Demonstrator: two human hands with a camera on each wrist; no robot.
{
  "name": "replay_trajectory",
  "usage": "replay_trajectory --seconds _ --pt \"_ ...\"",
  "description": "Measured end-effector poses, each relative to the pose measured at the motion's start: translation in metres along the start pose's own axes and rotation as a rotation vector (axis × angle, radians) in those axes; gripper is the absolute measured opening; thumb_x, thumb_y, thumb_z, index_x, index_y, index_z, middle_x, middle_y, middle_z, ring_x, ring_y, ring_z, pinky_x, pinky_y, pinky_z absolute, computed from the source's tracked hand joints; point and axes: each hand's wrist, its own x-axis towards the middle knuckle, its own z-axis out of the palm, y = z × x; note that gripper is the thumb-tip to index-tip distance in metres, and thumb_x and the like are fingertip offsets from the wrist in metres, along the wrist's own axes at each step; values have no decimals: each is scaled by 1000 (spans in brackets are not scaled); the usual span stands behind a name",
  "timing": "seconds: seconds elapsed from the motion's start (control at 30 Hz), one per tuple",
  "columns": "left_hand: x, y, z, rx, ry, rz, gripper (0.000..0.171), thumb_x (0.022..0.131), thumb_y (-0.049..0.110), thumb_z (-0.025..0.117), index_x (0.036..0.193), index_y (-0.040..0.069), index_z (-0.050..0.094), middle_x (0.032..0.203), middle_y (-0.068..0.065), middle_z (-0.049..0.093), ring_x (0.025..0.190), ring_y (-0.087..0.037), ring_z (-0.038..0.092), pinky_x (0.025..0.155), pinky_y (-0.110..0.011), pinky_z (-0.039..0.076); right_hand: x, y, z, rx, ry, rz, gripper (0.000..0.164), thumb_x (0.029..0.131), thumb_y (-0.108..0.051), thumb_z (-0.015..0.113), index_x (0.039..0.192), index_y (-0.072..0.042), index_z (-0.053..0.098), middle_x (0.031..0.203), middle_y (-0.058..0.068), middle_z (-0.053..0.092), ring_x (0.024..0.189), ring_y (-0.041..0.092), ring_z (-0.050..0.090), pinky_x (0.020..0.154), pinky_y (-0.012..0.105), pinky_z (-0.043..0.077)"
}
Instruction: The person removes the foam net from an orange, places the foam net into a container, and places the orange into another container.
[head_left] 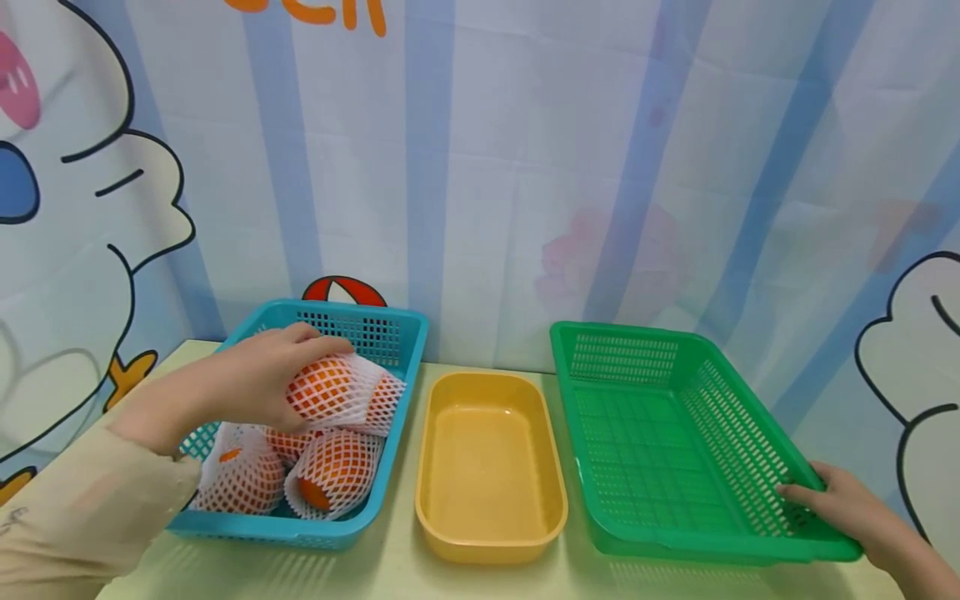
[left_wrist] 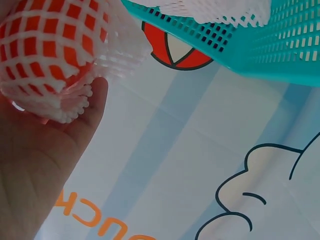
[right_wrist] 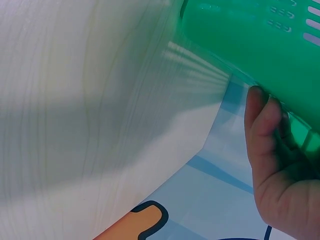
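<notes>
My left hand (head_left: 258,379) grips an orange (head_left: 326,387) in a white foam net, above the blue basket (head_left: 262,527). In the left wrist view, the thumb side of the left hand (left_wrist: 45,155) curves under the netted orange (left_wrist: 45,45). Below it in the basket lie several more netted oranges (head_left: 341,471), partly covered by the hand and the held fruit. At the far right, my right hand (head_left: 855,508) grips the near right corner of the green basket (head_left: 637,442), thumb over the rim. The right wrist view shows its fingers (right_wrist: 265,117) bent against the basket's outer side.
Between the two baskets stands a yellow tray (head_left: 491,467) with a bare bottom. The pale wood-grain table (head_left: 397,550) ends at a printed curtain (head_left: 495,183) close behind the containers.
</notes>
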Motion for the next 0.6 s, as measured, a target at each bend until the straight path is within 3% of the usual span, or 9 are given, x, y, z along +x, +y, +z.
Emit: replay_trajectory --seconds 0.5,0.6 --pt "15 14 -1 -41 -17 50 77 67 26 82 135 16 45 122 -13 49 108 -32 49 81 -48 47 -1 0 0 0 3 -2 69 95 -25 51 127 27 19 95 19 59 78 22 62 71 41 51" --pt "19 17 -1 -48 -17 58 78 69 36 81 135 16 45 122 -13 49 107 -31 49 82 -48 47 -1 1 -1 -1 0 3 70 95 -25 51 128 27 17 96 21 58 79 22 62 72 42 51"
